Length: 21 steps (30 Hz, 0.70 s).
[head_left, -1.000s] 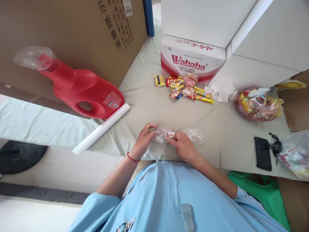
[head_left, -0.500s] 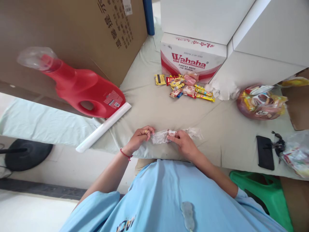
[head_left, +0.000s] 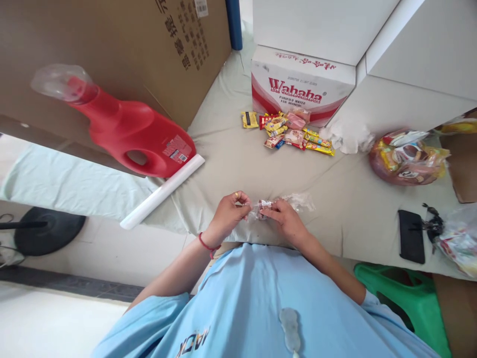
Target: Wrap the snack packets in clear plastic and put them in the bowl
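Close to the table's front edge, a small wrapped snack [head_left: 265, 205] with brown and white print lies inside clear plastic film. My right hand [head_left: 287, 219] is closed on the snack, thumb and fingers along its right side. My left hand [head_left: 233, 213] pinches the left end of the clear film [head_left: 255, 211], close beside the snack. More crumpled film [head_left: 301, 201] sticks out past my right hand's knuckles. Farther back, a pile of packaged snacks [head_left: 294, 135] lies before the Wahaha box [head_left: 298, 92].
A red detergent bottle [head_left: 137, 132] leans by a large cardboard box [head_left: 122, 49] at left, with a white roll [head_left: 164, 191] before it. Rightward are white tissue [head_left: 346, 135], a snack-filled bowl [head_left: 385, 166], a black phone [head_left: 411, 236] and a plastic bag [head_left: 462, 241]. A green stool [head_left: 428, 298] stands below.
My left hand has moved right, toward the snack, and the film stretched between my hands has become shorter and bunched. My right hand keeps its hold.
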Available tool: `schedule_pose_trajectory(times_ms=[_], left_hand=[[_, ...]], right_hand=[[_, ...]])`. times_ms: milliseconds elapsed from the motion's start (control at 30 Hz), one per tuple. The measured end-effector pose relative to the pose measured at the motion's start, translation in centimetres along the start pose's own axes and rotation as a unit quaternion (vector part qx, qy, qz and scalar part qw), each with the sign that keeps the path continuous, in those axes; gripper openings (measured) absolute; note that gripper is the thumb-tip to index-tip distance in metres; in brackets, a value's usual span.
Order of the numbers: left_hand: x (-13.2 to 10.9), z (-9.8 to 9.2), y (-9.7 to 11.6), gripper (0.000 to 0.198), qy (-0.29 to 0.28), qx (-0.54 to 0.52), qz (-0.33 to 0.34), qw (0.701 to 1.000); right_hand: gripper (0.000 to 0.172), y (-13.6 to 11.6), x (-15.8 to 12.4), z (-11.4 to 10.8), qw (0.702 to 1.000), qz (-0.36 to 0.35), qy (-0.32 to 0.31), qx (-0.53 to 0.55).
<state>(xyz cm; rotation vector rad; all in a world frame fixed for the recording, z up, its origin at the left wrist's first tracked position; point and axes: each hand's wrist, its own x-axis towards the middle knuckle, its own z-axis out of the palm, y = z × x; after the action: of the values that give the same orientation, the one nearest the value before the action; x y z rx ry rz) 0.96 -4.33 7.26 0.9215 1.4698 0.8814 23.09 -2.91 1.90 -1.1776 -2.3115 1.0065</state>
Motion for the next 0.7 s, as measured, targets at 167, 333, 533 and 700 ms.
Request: schedule_pose_trajectory(times_ms=[167, 333, 533, 700], left_hand=[[0.4, 4.4, 0.4, 0.012, -0.034, 0.007, 0.009, 0.999], [0.2, 6.4, -0.5, 0.033, -0.044, 0.267, 0.155, 0.95], [-1.4, 7.9, -1.0, 0.04, -0.06, 0.552, 0.248, 0.794], [-2.0, 8.6, -2.4, 0.046, -0.058, 0.589, 0.293, 0.751]], right_hand=[[0.036, -0.1, -0.8, -1.1, 0.998, -0.042, 0.032, 0.031], [0.034, 1.2, -2.1, -2.9, 0.994, 0.014, 0.057, 0.097], [0.043, 4.2, -2.8, -3.0, 0.959, 0.148, 0.224, -0.088], [0.013, 4.9, -3.6, -2.8, 0.967, 0.129, 0.18, -0.127]])
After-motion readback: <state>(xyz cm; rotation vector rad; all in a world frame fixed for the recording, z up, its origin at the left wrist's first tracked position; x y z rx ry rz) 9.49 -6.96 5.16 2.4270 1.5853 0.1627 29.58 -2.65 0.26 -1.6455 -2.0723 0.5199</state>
